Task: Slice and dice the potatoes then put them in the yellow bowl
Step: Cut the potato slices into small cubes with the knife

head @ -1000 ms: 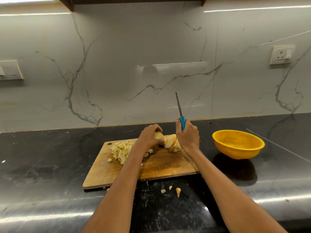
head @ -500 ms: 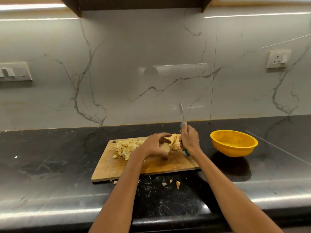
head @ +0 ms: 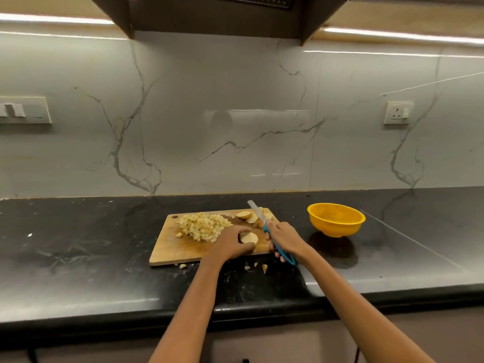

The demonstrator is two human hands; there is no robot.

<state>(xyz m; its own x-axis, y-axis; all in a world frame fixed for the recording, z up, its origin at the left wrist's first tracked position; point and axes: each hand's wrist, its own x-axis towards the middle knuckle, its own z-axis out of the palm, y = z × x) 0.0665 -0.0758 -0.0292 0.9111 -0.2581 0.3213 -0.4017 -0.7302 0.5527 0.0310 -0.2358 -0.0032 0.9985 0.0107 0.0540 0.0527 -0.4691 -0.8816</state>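
On the near right part of the wooden cutting board [head: 167, 251], the left hand [head: 230, 243] pins one potato slice [head: 248, 237] flat against the wood, thumb and fingers curled round its left and near edges. The slice lies cut face up, its long axis running roughly left to right.

Just right of that grip, the right hand [head: 286, 239] is wrapped round the blue handle of the knife [head: 272, 233]. The handle end projects from the near side of the fist, past the board's near right corner. The blade extends from the far side of the fist, its long axis running away from the person and slightly left, tip raised above the far edge of the board. Whether the blade touches anything cannot be told.

Beyond the left hand's grip, a pile of diced potato [head: 203, 226] covers the far left area of the board. Beyond the right hand's grip, under and beside the blade, several uncut potato slices [head: 247, 216] lie near the far right corner.

Nearer than both grips, a few loose potato bits [head: 264, 268] sit on the black surface [head: 78, 258], just off the board's front edge.

Well to the right of the knife grip, the yellow bowl [head: 336, 219] stands upright on the surface, apart from the board.
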